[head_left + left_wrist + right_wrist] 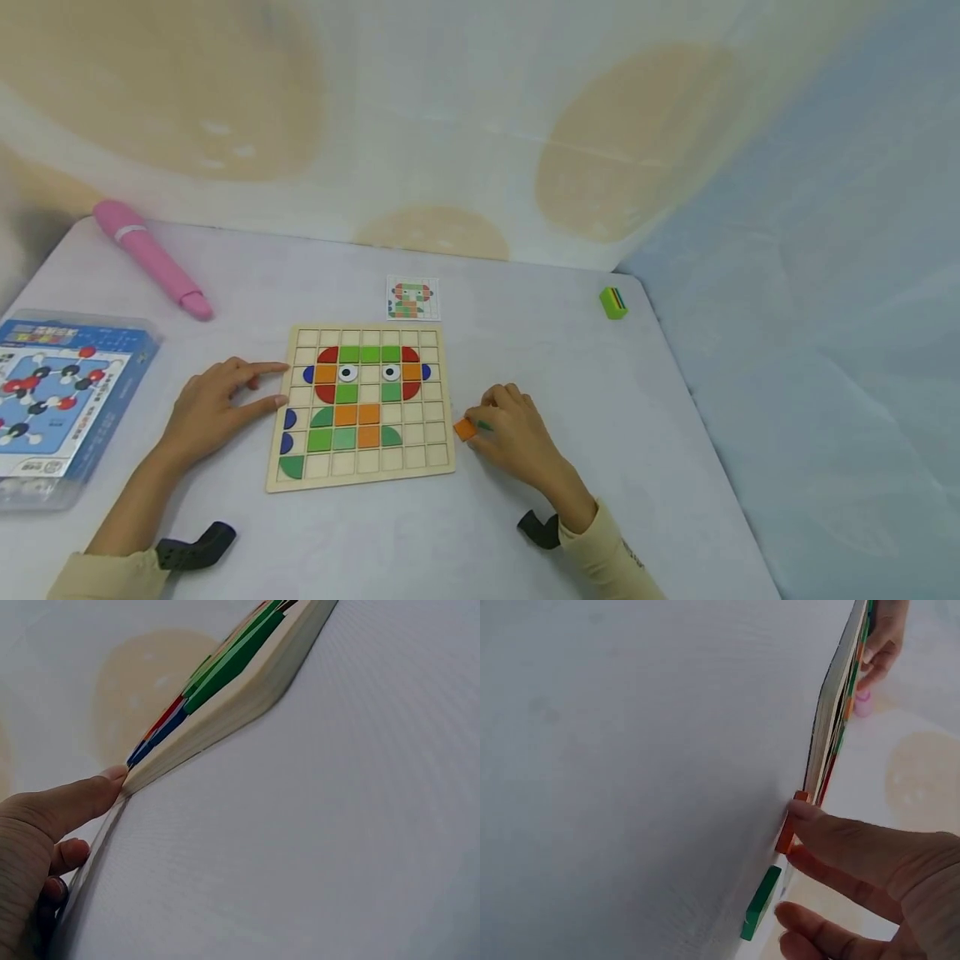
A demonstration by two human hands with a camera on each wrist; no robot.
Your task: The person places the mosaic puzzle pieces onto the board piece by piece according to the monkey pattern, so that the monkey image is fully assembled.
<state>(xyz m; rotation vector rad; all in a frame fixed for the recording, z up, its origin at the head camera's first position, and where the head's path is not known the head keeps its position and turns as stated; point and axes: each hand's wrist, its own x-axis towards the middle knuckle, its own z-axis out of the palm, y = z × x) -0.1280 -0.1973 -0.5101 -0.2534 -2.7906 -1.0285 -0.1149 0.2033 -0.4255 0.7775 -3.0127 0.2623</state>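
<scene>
A wooden grid board [346, 481] lies on the table, with coloured squares, rounded pieces and two eye tiles forming a pattern in its cells. My left hand [213, 408] touches the board's left edge with thumb and index finger stretched out; the left wrist view shows the thumb against the rim. Just off the board's right edge, my right hand [517, 433] pinches an orange square tile [464, 429] between thumb and finger. Under that hand lies a green piece [761, 904], apart from the fingers and mostly hidden in the head view.
A small pattern card [413, 298] lies behind the board. At the left are a boxed molecule set [63, 408] and a pink rolled object [153, 258]. A little stack of coloured pieces [612, 303] stands at the back right. Fabric walls enclose the table's back and right side.
</scene>
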